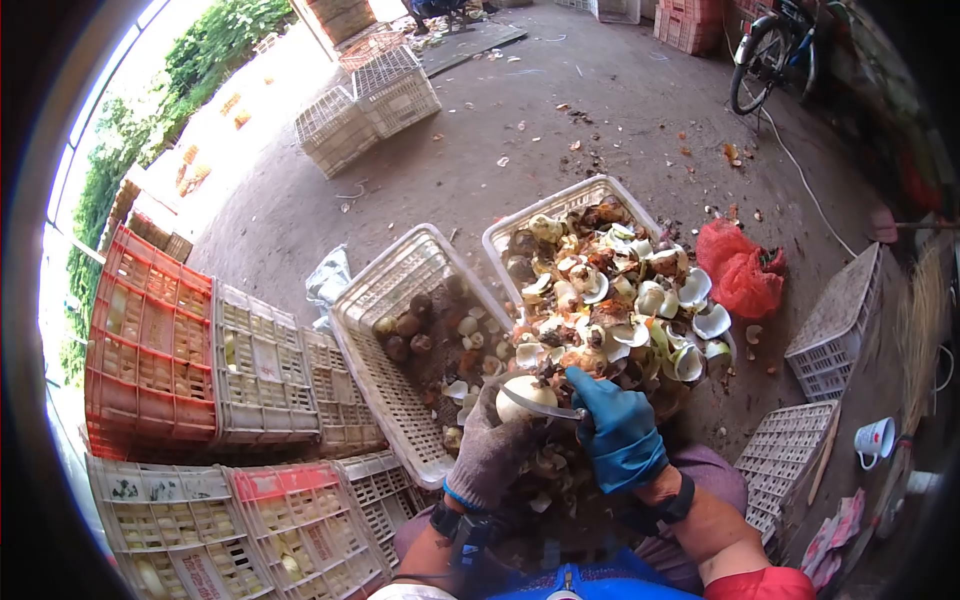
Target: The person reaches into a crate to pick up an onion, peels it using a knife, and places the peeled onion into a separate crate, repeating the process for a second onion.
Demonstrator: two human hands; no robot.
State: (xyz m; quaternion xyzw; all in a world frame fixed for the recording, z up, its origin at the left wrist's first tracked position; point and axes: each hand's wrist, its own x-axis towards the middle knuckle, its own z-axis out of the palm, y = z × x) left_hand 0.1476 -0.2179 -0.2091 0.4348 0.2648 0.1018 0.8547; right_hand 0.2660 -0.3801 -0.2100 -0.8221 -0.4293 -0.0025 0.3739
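Observation:
My left hand [488, 455], in a greyish knit glove, is wrapped round a pale peeled onion [526, 398]. My right hand [615, 430], in a blue rubber glove, grips a knife [540, 406] whose curved blade lies across the onion. Just beyond my hands, a white crate [500, 225] is heaped with onion skins and cut pieces [610, 300], which spill over its near side. Left of it, a tilted white crate [375, 375] holds dark round onions [410, 325] and some paler ones.
Stacked crates [265, 360] stand at the left, more crates [395, 90] farther back. A red mesh bag [740, 270] lies right of the heap. At the right are grey crates [835, 315], a white mug [874, 440], a broom [915, 350] and a bicycle [765, 65].

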